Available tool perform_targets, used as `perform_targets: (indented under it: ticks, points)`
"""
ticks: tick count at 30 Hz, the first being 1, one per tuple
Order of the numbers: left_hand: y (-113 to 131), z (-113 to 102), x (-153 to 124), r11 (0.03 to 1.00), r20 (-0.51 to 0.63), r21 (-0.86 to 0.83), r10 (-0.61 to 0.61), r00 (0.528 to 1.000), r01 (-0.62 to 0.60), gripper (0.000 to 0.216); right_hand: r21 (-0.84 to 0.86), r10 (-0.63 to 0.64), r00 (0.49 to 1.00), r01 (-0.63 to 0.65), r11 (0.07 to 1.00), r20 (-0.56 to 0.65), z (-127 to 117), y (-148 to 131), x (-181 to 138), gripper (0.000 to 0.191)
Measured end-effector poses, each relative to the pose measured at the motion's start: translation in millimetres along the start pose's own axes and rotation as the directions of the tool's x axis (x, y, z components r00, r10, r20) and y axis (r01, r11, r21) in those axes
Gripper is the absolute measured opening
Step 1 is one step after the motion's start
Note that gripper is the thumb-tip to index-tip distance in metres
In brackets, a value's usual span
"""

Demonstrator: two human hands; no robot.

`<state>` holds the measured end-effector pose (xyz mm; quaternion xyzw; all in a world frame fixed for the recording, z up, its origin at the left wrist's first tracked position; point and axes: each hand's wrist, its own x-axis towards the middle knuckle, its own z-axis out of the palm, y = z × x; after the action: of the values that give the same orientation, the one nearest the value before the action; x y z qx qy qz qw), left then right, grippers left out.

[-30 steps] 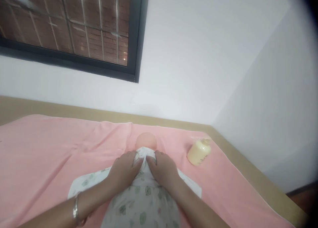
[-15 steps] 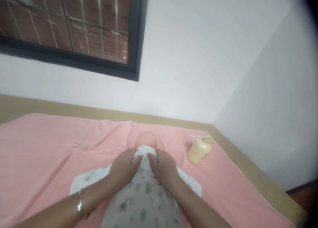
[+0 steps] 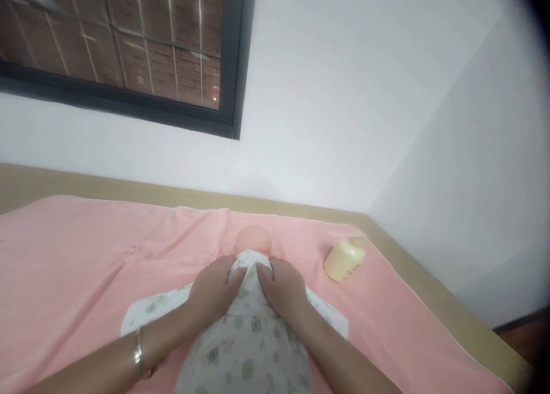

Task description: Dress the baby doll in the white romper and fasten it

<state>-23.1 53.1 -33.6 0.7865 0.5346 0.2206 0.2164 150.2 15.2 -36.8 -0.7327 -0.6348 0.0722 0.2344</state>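
A white baby garment (image 3: 251, 331) with green and grey prints lies in front of me, its sleeves spread out to both sides. Above its collar shows a smooth, round, skin-coloured head, apparently a doll's (image 3: 253, 239). My left hand (image 3: 217, 285) grips the cloth on the left just below the collar, its thumb on top. On the right, my right hand (image 3: 283, 285) holds the garment the same way, thumb pointing inward. The other fingers of both hands are largely hidden behind the cloth. A pale yellow bottle (image 3: 344, 260) stands tilted in view to the right, apart from my hands.
A pink blanket (image 3: 107, 256) with folds covers a tan surface (image 3: 180, 193). White wall (image 3: 344, 96) rises behind it, with a dark-framed window (image 3: 238, 67) and bars at upper left. The surface's edge (image 3: 472, 331) runs down the right side.
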Motion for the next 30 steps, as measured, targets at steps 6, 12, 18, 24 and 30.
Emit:
perform_targets:
  ticks: [6, 12, 18, 24, 30]
  points:
    - [-1.0, -0.5, -0.8, 1.000, -0.003, 0.008, 0.013, 1.000, -0.013, 0.037, -0.028, 0.007, 1.000, -0.007, 1.000, 0.006, -1.2, -0.7, 0.5, 0.041]
    - [1.7, -1.7, -0.9, 1.000, -0.001, 0.000, 0.021, 1.000, -0.021, 0.039, -0.024, 0.000, 1.000, 0.000, 1.000, 0.005, -1.7, -1.5, -0.7, 0.040]
    - [2.8, -1.6, -0.6, 1.000, 0.001, 0.002, 0.018, 1.000, -0.018, 0.041, -0.057, 0.008, 1.000, -0.007, 0.998, 0.024, -3.4, -2.9, -0.9, 0.042]
    - [1.4, -0.9, -1.5, 1.000, -0.001, 0.006, 0.007, 1.000, -0.007, 0.041, -0.044, -0.004, 1.000, 0.004, 0.999, 0.012, -3.7, -2.7, -1.0, 0.043]
    - [1.6, -0.6, -0.5, 1.000, -0.004, 0.016, 0.011, 1.000, -0.011, 0.041, -0.047, -0.005, 1.000, 0.005, 0.999, 0.010, -3.6, -2.8, -0.8, 0.041]
